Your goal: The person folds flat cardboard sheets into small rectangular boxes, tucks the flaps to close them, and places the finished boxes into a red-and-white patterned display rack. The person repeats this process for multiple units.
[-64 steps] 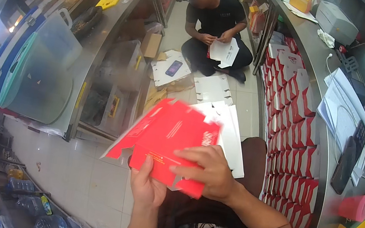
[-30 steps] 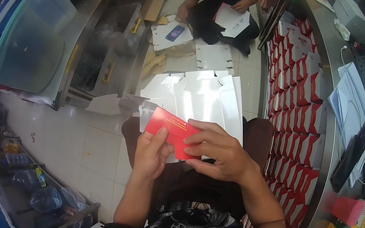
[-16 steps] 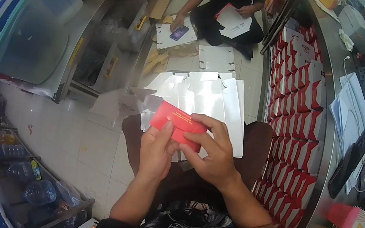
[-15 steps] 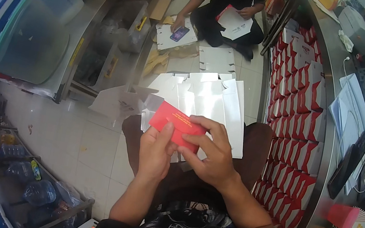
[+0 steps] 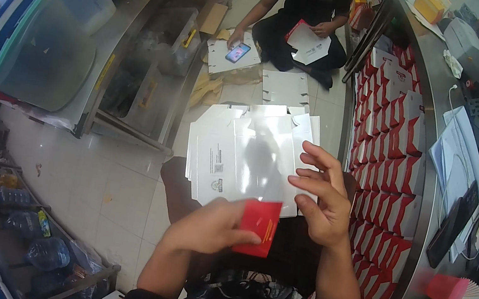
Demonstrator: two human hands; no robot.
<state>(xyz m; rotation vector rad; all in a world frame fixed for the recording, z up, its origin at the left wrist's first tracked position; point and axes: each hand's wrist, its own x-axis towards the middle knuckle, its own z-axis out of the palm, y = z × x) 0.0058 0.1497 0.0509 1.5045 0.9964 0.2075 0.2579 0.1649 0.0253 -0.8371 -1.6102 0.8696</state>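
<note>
Left hand (image 5: 212, 225) pinched around rectangular red card (image 5: 259, 225), right hand (image 5: 327, 205) loosely splayed near glossy white cardboard (image 5: 251, 158).

Lap (image 5: 179, 189): flat white carton stack (image 5: 251, 158). Tiled floor (image 5: 125, 200): white card sheet (image 5: 284, 87).

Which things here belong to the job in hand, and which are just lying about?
Likely in the job:
red card, in the left hand
white card sheets, near the right hand
stacked boxes

Likely lying about:
papers
plastic bottles
plastic tub
</note>
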